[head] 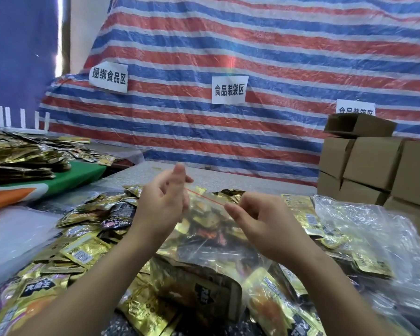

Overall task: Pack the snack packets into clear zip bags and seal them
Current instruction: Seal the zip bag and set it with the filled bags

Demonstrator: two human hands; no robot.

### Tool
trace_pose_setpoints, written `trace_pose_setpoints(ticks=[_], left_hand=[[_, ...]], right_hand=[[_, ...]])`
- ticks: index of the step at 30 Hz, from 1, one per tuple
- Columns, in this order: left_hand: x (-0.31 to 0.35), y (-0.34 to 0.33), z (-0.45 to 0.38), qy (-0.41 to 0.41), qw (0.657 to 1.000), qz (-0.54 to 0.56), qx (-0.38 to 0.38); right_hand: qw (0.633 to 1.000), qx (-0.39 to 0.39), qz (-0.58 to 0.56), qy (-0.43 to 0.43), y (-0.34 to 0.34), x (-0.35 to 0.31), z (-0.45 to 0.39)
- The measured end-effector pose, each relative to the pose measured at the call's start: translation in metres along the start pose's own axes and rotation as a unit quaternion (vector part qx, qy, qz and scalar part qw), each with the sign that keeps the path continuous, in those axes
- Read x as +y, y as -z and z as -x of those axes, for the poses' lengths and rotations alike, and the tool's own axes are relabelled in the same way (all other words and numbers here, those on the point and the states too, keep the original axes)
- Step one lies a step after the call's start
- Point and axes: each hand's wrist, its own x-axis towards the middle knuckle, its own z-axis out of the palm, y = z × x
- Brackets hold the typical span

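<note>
Hands (160,202) (260,219) pinch crinkly clear zip bag's (211,229) thin red strip.

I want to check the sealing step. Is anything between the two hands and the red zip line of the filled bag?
Nothing visible is in the way. The left hand and the right hand already sit at the two ends of the red zip line of the clear zip bag; only air lies between them.

striped tarp (264,57), cardboard boxes (374,163), paper signs (229,90)
</note>
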Motion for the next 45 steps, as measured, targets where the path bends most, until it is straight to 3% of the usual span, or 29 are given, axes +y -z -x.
trace_pose_setpoints(ticks=[5,10,16,19,22,24,30,34,45], left_hand=[[-0.011,0.01,0.008,0.011,0.998,-0.021,-0.057],[-0.01,0.009,0.015,0.011,0.997,-0.028,-0.066],[-0.012,0.005,0.019,-0.013,0.994,-0.078,-0.069],[-0.011,0.003,0.021,-0.03,0.994,-0.069,-0.078],[-0.008,0.004,0.02,-0.051,0.995,-0.068,-0.06],[-0.008,0.006,0.019,-0.059,0.995,-0.07,-0.043],[-0.004,0.009,0.019,-0.092,0.992,-0.08,0.015],[-0.003,0.009,0.02,-0.107,0.989,-0.098,0.023],[-0.005,0.004,0.024,-0.139,0.973,-0.182,0.038]], right_hand=[[0.999,0.002,-0.048,-0.021,-0.007,0.01,0.004],[0.994,-0.008,0.105,0.004,-0.011,0.013,0.013],[0.983,0.01,0.185,0.001,-0.01,-0.004,0.016],[0.997,0.015,0.067,-0.023,-0.006,-0.022,0.004],[0.996,-0.066,-0.025,-0.046,-0.002,-0.038,-0.015],[0.993,-0.104,-0.031,-0.037,-0.003,-0.046,-0.023],[0.995,-0.092,-0.049,-0.014,-0.008,-0.065,-0.037],[0.996,-0.076,-0.05,0.012,-0.011,-0.072,-0.04],[0.995,-0.085,-0.046,-0.017,-0.016,-0.065,-0.041]])
